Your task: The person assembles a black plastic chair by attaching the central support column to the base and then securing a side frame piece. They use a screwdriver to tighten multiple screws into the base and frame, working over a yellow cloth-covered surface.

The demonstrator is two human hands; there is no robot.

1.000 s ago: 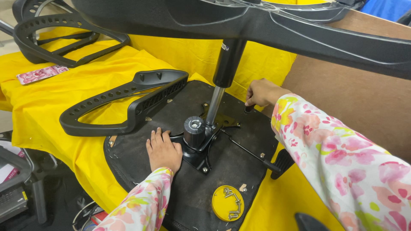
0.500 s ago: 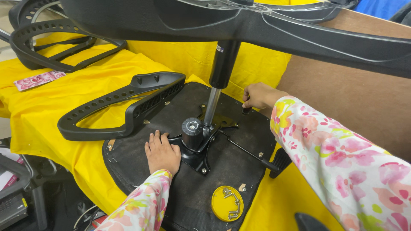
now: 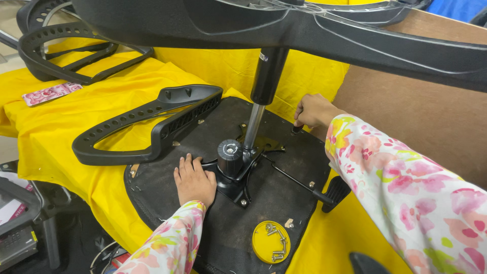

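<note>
An upturned office-chair seat (image 3: 284, 193) with a black underside lies on a yellow cloth. A black metal mechanism plate (image 3: 238, 172) is fixed at its middle, with a gas-lift column (image 3: 261, 96) rising to the star base (image 3: 304, 30) overhead. My left hand (image 3: 194, 181) rests flat on the seat, fingers against the plate's left edge. My right hand (image 3: 313, 111) is closed on a small dark knob or tool at the seat's far edge; what it grips is mostly hidden. A black armrest (image 3: 147, 127) lies on the seat's left part.
A yellow lid (image 3: 271, 242) holding several screws sits on the seat's near edge. A black lever handle (image 3: 335, 193) sticks out right. A second black armrest (image 3: 76, 50) and a pink packet (image 3: 48, 94) lie far left. A brown cardboard sheet (image 3: 421, 116) stands right.
Both hands keep their places on the seat. Only the view has drifted slightly; nothing has been picked up or let go.
</note>
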